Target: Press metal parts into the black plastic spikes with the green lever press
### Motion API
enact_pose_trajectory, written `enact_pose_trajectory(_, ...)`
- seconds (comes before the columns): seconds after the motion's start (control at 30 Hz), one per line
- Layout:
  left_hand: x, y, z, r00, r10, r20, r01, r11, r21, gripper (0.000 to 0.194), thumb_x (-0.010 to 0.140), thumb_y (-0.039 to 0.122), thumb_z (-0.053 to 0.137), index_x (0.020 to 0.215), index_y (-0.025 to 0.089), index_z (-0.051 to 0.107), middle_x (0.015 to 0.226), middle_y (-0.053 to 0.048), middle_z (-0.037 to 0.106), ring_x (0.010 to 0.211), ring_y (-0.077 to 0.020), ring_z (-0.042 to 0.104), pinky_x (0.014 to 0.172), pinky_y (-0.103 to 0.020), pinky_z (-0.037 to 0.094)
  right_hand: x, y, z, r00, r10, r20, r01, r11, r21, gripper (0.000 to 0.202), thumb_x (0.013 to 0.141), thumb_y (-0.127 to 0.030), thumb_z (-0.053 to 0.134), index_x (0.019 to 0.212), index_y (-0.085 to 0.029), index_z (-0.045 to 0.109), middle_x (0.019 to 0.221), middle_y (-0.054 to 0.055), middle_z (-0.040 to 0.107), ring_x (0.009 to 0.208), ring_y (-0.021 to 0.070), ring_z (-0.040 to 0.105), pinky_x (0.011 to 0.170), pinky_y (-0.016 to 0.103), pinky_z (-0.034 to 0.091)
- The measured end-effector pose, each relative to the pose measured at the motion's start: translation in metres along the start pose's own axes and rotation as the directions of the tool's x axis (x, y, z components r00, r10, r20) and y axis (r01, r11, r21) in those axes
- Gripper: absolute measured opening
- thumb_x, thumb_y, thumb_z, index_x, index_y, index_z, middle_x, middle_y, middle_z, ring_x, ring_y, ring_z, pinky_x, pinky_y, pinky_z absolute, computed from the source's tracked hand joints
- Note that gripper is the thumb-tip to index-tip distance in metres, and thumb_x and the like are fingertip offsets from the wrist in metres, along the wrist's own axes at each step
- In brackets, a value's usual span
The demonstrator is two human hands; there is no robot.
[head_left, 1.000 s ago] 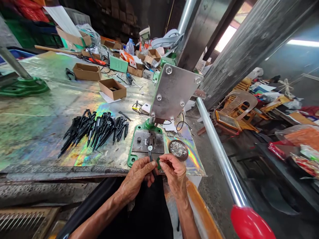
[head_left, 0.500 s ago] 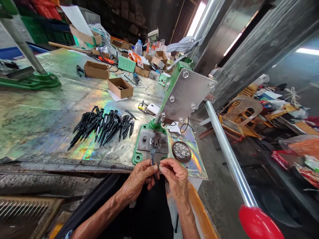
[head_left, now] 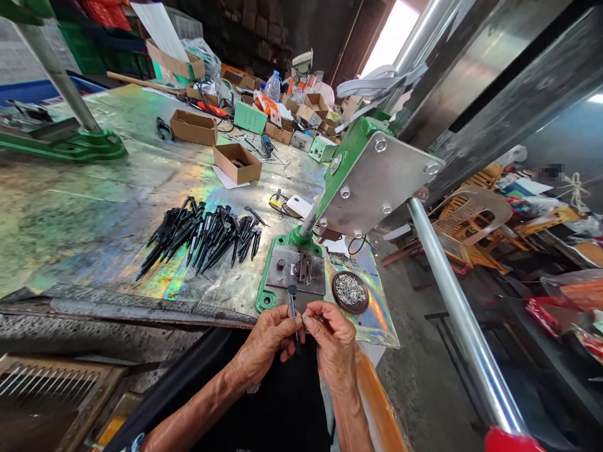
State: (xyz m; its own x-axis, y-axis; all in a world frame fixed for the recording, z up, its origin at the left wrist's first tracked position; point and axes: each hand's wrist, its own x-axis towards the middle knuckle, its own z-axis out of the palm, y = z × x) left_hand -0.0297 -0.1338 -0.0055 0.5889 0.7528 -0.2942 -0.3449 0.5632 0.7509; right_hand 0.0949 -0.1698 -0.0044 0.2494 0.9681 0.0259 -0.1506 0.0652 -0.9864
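The left hand grips a slim black plastic piece; the right hand, fingertips pinched, contents too small to tell, has drawn closer.

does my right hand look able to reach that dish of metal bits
Likely yes: the dish lies just beyond your right hand, nothing visible between, though its pinched fingertips may hold something.

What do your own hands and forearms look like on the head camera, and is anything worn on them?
The left hand and right hand are bare: no gloves, and no ring or watch shows. No sleeve covers the visible forearms. A small blue-and-white patterned bit shows beside the left forearm at the picture's bottom edge; I can't tell what it belongs to.
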Motion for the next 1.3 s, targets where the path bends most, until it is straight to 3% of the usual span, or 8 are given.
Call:
enact_pose_trajectory(0.53, 0.0, -0.002, -0.003, 0.999, 0.007, -0.045, -0.007, 1.0, 0.012, 0.031, 0.07, 0.039, 0.069, 0.066, 0.012, 0.055, 0.059, 0.0, 0.057, 0.038, -0.003, 0.042, 0.033, -0.013, 0.026, -0.004, 0.002, 0.009, 0.985, 0.143, 0.097, -0.154, 0.981, 0.12, 0.012, 0.082, -0.033, 0.063, 0.081, -0.021, 0.061, 0.064, -0.004, 0.048, 0.059, 0.0127, 0.044, 0.057, 0.025, 0.035)
enact_pose_trajectory(0.7, 0.001, 0.001, -0.004, 0.999, 0.022, -0.033, -0.023, 0.999, -0.045, 0.033, 0.069, 0.041, 0.072, 0.068, 0.01, 0.058, 0.066, -0.002, 0.059, 0.043, -0.0041, 0.046, 0.037, -0.014, 0.035, -0.001, 0.001, 0.003, 0.997, 0.076, -0.01, -0.076, 0.996, -0.042, 0.016, 0.084, -0.036, 0.059, 0.079, -0.02, 0.057, 0.068, -0.002, 0.047, 0.063, 0.0144, 0.043, 0.06, 0.027, 0.035)
enact_pose_trajectory(0.8, 0.003, 0.005, -0.011, 0.998, 0.043, -0.044, -0.048, 0.989, -0.139, 0.032, 0.068, 0.038, 0.075, 0.071, 0.01, 0.059, 0.072, -0.003, 0.06, 0.05, -0.0062, 0.052, 0.043, -0.017, 0.044, 0.0, -0.001, -0.001, 0.998, 0.011, -0.059, -0.014, 0.999, -0.053, 0.018, 0.086, -0.035, 0.056, 0.076, -0.02, 0.055, 0.071, -0.002, 0.048, 0.064, 0.014, 0.042, 0.061, 0.028, 0.034)
enact_pose_trajectory(0.93, 0.006, 0.007, -0.022, 0.998, 0.021, -0.056, -0.036, 0.961, -0.275, 0.031, 0.067, 0.033, 0.078, 0.084, 0.013, 0.06, 0.075, -0.001, 0.062, 0.054, -0.0089, 0.058, 0.048, -0.019, 0.05, -0.007, -0.002, 0.001, 0.998, 0.057, -0.038, -0.058, 0.997, -0.048, 0.015, 0.085, -0.035, 0.058, 0.082, -0.02, 0.059, 0.068, -0.002, 0.047, 0.062, 0.0136, 0.043, 0.059, 0.028, 0.034)
enact_pose_trajectory(1.13, 0.005, 0.003, -0.022, 1.0, 0.018, -0.012, -0.022, 0.936, -0.352, 0.034, 0.07, 0.035, 0.076, 0.087, 0.014, 0.056, 0.063, 0.0, 0.061, 0.051, -0.0094, 0.059, 0.046, -0.017, 0.049, -0.016, -0.005, 0.018, 0.984, 0.174, 0.025, -0.175, 0.976, 0.127, 0.015, 0.078, -0.032, 0.064, 0.083, -0.018, 0.063, 0.075, 0.003, 0.063, 0.065, 0.0154, 0.052, 0.06, 0.029, 0.034)
enact_pose_trajectory(1.3, 0.004, 0.002, -0.02, 0.999, 0.025, 0.021, -0.014, 0.921, -0.389, 0.034, 0.07, 0.036, 0.076, 0.086, 0.014, 0.056, 0.057, 0.0, 0.061, 0.049, -0.0099, 0.058, 0.047, -0.018, 0.05, -0.016, -0.005, 0.025, 0.984, 0.168, 0.053, -0.176, 0.952, 0.25, 0.014, 0.077, -0.028, 0.064, 0.087, -0.018, 0.063, 0.076, 0.005, 0.066, 0.066, 0.017, 0.057, 0.061, 0.029, 0.034)
